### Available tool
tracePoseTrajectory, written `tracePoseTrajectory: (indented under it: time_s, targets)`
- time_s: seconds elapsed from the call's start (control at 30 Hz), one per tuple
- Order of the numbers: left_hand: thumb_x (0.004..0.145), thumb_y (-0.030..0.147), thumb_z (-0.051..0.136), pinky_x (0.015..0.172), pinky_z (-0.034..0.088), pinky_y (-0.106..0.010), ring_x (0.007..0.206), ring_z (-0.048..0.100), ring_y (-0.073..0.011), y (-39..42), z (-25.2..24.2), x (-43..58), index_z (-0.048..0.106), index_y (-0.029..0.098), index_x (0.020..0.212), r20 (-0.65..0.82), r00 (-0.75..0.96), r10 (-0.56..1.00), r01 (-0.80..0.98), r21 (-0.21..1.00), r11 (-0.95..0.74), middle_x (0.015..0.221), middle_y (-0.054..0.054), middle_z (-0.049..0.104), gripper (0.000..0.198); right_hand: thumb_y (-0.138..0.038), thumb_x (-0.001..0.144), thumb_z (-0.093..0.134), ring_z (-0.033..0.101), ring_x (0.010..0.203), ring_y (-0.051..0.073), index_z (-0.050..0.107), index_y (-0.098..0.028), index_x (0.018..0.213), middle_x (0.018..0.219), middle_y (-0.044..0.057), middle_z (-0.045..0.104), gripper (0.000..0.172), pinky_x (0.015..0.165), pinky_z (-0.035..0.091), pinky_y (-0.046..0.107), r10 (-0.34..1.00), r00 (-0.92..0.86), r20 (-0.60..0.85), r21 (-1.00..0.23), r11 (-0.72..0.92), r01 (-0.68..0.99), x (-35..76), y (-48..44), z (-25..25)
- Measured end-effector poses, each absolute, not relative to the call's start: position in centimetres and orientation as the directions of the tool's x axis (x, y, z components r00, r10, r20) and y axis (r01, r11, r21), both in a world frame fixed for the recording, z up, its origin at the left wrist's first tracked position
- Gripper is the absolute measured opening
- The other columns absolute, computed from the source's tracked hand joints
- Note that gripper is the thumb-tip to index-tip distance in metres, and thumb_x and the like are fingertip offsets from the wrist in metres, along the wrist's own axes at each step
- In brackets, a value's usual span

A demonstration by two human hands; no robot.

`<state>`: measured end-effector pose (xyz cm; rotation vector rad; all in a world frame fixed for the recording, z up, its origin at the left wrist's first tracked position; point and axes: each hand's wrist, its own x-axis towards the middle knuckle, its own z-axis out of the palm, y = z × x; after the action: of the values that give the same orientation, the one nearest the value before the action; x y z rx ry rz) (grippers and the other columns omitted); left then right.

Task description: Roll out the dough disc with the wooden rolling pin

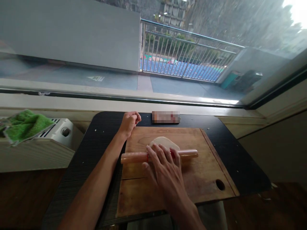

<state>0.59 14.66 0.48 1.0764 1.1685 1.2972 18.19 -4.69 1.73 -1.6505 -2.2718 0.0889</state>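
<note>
My right hand (165,163) lies palm down across the middle of a wooden rolling pin (135,157), its fingers stretched over the top and slightly apart. Beneath and just beyond the pin is a flattened, pale sheet of dough (164,141), partly hidden by the fingers. The dough rests on a wooden cutting board (199,179) with a round hole near its right front corner. At the board's far left corner, my left hand (130,123) is closed in a loose fist with nothing visible in it.
The board sits on a dark table (230,153) with rounded corners. Behind it lies a small box with a blurred face (166,117). At left, a green cloth (28,124) drapes over a white unit (59,129). A window with a sill (115,103) stands beyond the table.
</note>
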Motion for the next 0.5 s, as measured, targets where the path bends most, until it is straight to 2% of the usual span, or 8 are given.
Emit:
tracePoseTrajectory:
  time_s: [0.13,0.23,0.37,0.5]
  targets:
    - [0.053,0.024,0.053,0.047,0.011,-0.024,0.046,0.026,-0.0071,14.7,0.5,0.6,0.06,0.019,0.053,-0.023,-0.064,0.998,-0.138,0.99,0.014,0.048,0.002,0.04,0.009,-0.048,0.117,0.053,0.059,0.149,0.028,0.055,-0.037,0.166,0.162,0.002,0.068,0.05,0.133,0.03,0.054,0.916,-0.302,0.263,-0.214,0.361,0.908,19.2,-8.3,1.1]
    - [0.054,0.024,0.053,0.047,0.012,-0.024,0.046,0.026,-0.007,14.7,0.4,0.6,0.06,0.019,0.053,-0.018,-0.064,0.998,-0.14,0.99,0.009,0.048,0.003,0.039,0.009,-0.046,0.116,0.056,0.056,0.153,0.028,0.051,-0.038,0.169,0.164,0.003,0.065,0.054,0.134,0.027,0.055,0.904,-0.325,0.278,-0.179,0.381,0.907,19.7,-8.7,0.6]
    - [0.055,0.024,0.054,0.047,0.012,-0.024,0.045,0.026,-0.0069,14.7,0.4,0.6,0.06,0.019,0.053,-0.016,-0.061,0.998,-0.135,0.991,0.008,0.048,0.003,0.039,0.008,-0.044,0.116,0.057,0.047,0.161,0.029,0.052,-0.035,0.169,0.171,0.006,0.058,0.054,0.134,0.027,0.055,0.893,-0.351,0.282,-0.146,0.401,0.904,19.6,-5.9,0.2]
    - [0.055,0.025,0.055,0.047,0.012,-0.024,0.046,0.026,-0.0073,14.7,0.4,0.6,0.061,0.019,0.055,-0.022,-0.055,0.998,-0.119,0.993,0.016,0.049,0.003,0.04,0.008,-0.047,0.116,0.057,0.048,0.157,0.032,0.057,-0.032,0.164,0.17,0.009,0.058,0.051,0.13,0.032,0.055,0.896,-0.358,0.262,-0.15,0.405,0.902,18.5,-1.9,0.3]
